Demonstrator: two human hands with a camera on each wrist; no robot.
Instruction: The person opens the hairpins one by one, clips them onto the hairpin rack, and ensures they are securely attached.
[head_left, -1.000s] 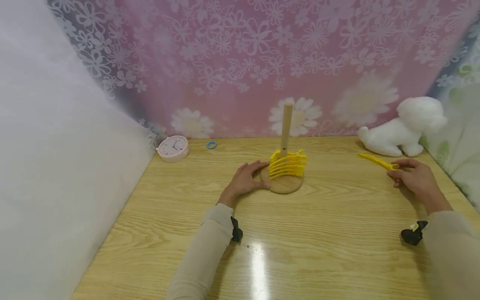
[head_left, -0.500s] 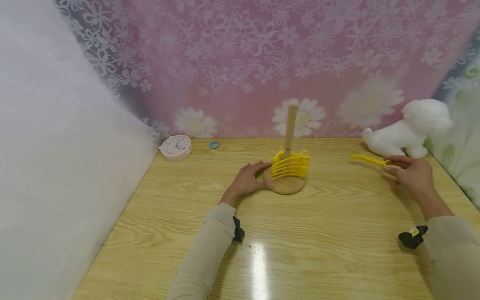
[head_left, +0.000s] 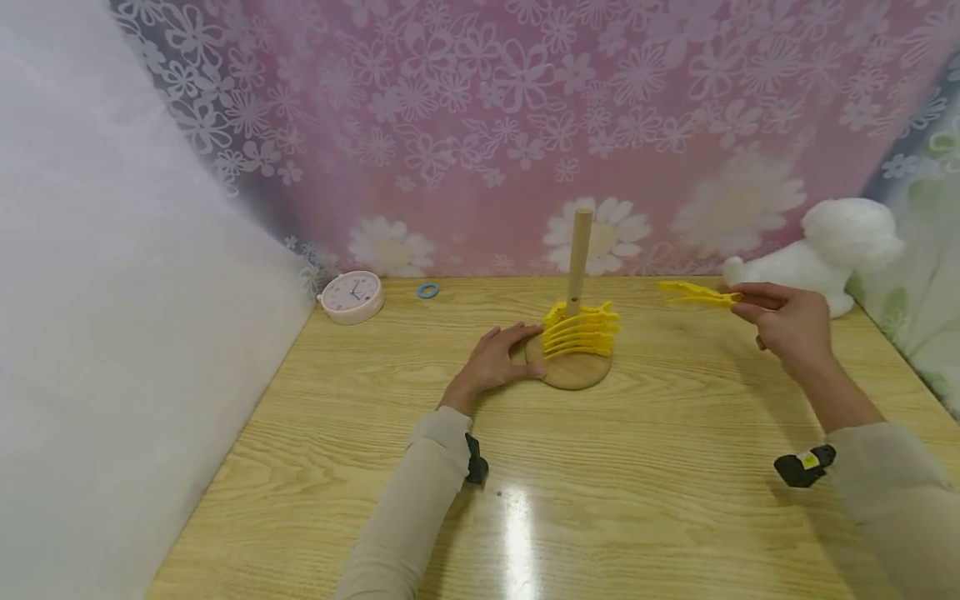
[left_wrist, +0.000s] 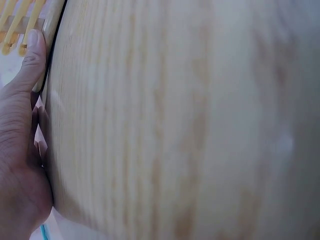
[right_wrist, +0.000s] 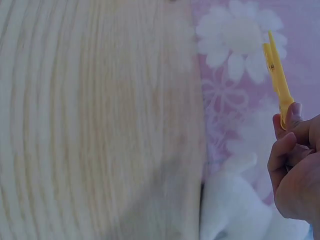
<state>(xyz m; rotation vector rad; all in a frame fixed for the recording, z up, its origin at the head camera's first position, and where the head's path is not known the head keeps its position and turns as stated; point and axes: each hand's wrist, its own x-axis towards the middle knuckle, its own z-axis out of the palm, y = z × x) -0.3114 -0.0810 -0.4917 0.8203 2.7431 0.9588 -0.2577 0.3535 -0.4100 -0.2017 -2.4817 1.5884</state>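
A round wooden stand (head_left: 574, 377) with an upright post (head_left: 580, 258) is on the table. Several yellow hair clips (head_left: 581, 335) are stacked around the post's lower end. My left hand (head_left: 493, 360) holds the stand's base by its left edge, thumb at the front and fingers toward the back. Off to the right, my right hand (head_left: 798, 323) pinches one more yellow hair clip (head_left: 696, 294) by its end between thumb and fingers, above the table. The clip points left, its two long arms spread apart. In the right wrist view, this clip (right_wrist: 281, 82) stands out beyond the thumb.
A white plush dog (head_left: 847, 242) sits at the back right, partly behind my right hand. At the back left are a pink clock (head_left: 351, 296) and a small blue ring (head_left: 428, 290). A flowered pink backdrop (head_left: 480, 150) rises behind the wooden table (head_left: 637, 483).
My right hand has raised the clip from near the tabletop and carried it left; its arms now show spread. The left hand has stayed on the base.
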